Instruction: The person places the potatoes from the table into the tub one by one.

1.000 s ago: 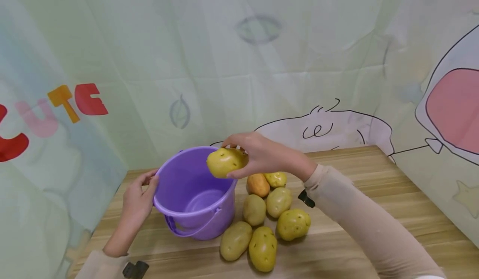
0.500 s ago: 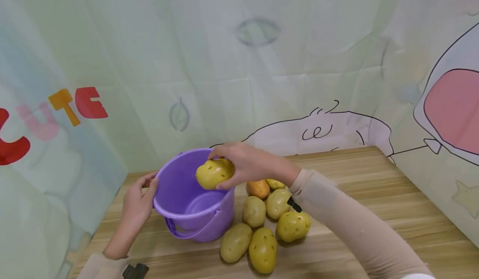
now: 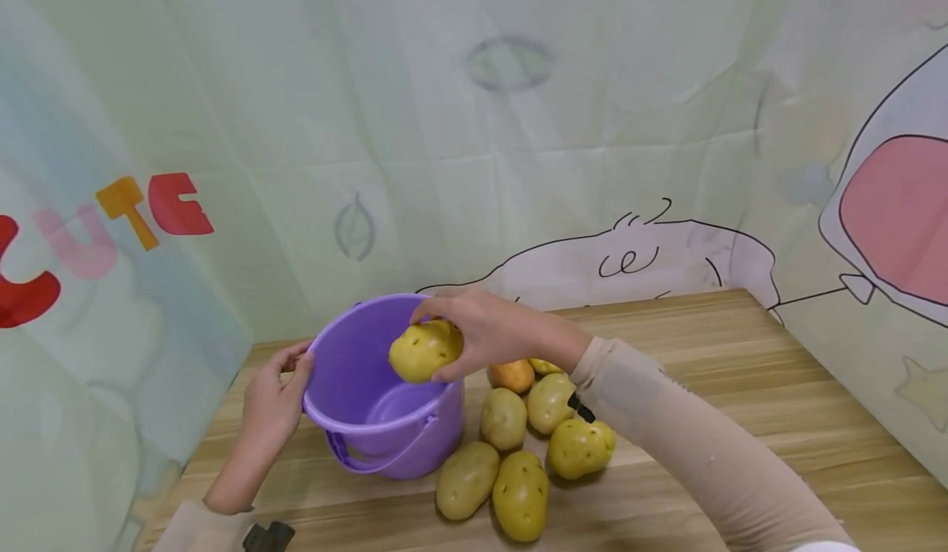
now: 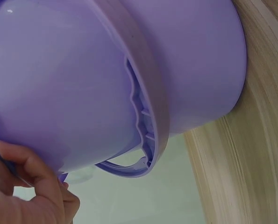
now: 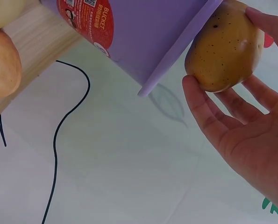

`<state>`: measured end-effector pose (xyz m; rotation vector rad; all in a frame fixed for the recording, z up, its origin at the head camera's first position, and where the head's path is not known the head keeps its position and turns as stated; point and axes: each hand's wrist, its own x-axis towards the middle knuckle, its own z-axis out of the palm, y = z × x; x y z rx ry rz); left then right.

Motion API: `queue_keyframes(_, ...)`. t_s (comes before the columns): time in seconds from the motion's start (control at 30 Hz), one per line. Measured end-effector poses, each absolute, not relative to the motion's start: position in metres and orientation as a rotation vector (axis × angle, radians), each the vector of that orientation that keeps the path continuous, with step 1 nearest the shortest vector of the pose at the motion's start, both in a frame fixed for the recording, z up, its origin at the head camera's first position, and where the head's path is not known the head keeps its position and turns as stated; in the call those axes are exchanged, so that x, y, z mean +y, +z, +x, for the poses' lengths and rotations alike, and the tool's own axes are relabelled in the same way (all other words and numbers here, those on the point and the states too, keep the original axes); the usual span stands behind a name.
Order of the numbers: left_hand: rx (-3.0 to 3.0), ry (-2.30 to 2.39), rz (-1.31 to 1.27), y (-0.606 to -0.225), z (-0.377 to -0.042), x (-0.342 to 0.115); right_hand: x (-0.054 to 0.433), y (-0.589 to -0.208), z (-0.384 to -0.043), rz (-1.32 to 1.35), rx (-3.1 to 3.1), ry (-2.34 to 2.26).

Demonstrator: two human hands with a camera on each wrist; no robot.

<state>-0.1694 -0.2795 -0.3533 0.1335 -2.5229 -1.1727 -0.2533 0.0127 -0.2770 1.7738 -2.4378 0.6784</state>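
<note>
A purple bucket [image 3: 348,371] stands on the wooden table, its handle [image 3: 392,453] hanging down on the near side. My left hand [image 3: 272,396] grips the bucket's left rim between thumb and fingers; the left wrist view shows that hand [image 4: 36,186] pinching the rim. My right hand [image 3: 481,330] holds a yellow potato [image 3: 422,353] over the bucket's opening, near the right rim. From the right wrist, the potato [image 5: 225,46] shows dark specks and sits between thumb and fingertips, overlapping the rim. The visible part of the bucket's floor is bare.
Right of the bucket lie several potatoes, among them a yellow one [image 3: 521,494], a paler one [image 3: 467,480] and an orange-brown one [image 3: 513,375] partly behind my right forearm. The wooden table [image 3: 704,387] meets a printed curtain [image 3: 415,124] at the back and sides.
My right hand has carried the potato left and down, from the bucket's right rim to over its opening, slowing in the last half second. The left hand keeps its grip on the rim.
</note>
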Motion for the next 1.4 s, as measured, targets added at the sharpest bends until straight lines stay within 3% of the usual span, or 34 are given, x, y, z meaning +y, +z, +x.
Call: queue_keyframes(1.4, -2.527, -1.143, 0.162, -0.354, -0.169, -0.279, 0.028, -0.276, -0.258, 1.715, -2.477, 0.813)
